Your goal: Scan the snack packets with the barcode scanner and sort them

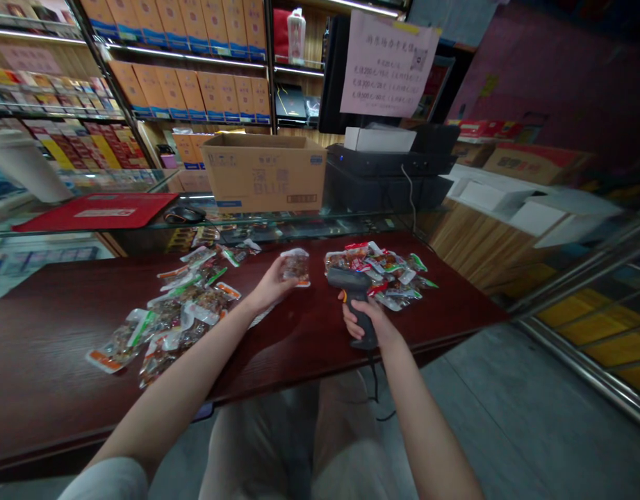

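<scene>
The left hand (272, 285), half-curled, pinches a transparent snack packet (297, 267) at its fingertips; the right hand (378, 318) is wrapped firmly round a handheld barcode scanner (351, 280); glossy film could spoil a reading, and the cable (374, 382) dangling below the right hand could snag.

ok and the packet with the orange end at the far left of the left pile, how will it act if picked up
The packet would probably flex, since its clear wrapping looks thin and wrinkled. Its glossy surface may be slippery. Lying flat, it seems unlikely to roll.
</scene>
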Available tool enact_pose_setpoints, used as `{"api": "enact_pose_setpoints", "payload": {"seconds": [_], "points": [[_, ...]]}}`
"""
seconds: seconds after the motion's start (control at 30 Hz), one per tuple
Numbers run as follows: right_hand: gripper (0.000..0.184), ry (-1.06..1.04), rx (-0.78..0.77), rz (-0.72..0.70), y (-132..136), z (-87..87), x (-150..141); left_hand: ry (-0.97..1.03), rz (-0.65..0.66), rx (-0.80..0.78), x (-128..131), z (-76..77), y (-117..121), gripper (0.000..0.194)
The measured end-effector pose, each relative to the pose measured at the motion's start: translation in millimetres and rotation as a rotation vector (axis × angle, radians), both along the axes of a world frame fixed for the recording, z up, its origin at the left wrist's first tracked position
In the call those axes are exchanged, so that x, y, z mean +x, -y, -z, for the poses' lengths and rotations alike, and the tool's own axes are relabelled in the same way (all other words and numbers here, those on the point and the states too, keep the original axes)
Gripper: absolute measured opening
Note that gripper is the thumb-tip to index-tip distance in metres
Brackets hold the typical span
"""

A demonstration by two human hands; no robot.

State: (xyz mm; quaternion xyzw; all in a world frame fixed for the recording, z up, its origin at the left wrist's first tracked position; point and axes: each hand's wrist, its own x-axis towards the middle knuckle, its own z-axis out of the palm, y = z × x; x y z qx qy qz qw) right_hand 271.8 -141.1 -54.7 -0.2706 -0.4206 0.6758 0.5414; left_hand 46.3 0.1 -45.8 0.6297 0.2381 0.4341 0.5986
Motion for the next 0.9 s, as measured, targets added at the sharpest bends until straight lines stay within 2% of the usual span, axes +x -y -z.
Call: {"api": "enact_pose_setpoints", "payload": {"seconds": [0.2, 0.4, 0.67, 0.77, 0.9], "points": [[0.023, 0.039, -0.024, -0.001, -0.5, -1.6, -1.9, 0.122, 0.100, -0.121, 5.8, -8.1, 13.8, 0.070], [0.024, 0.044, -0.044, -0.002, -1.1, -3.8, -2.1, 0.114, 0.077, -0.127, 9.8, -13.2, 18.0, 0.072], [0.026, -0.035, -0.008, 0.091, -0.9, -3.3, -2.5, 0.138, 0.020, -0.199, 12.1, -8.9, 14.6, 0.069], [0.023, -0.164, 0.026, 0.166, -1.7, -5.9, 2.4, 0.121, -0.011, -0.280, 24.7, -12.2, 9.5, 0.067], [0.020, -0.313, 0.036, 0.226, -0.4, -10.9, 9.7, 0.157, 0.067, -0.338, 60.7, -25.0, 0.4, 0.056]]}}
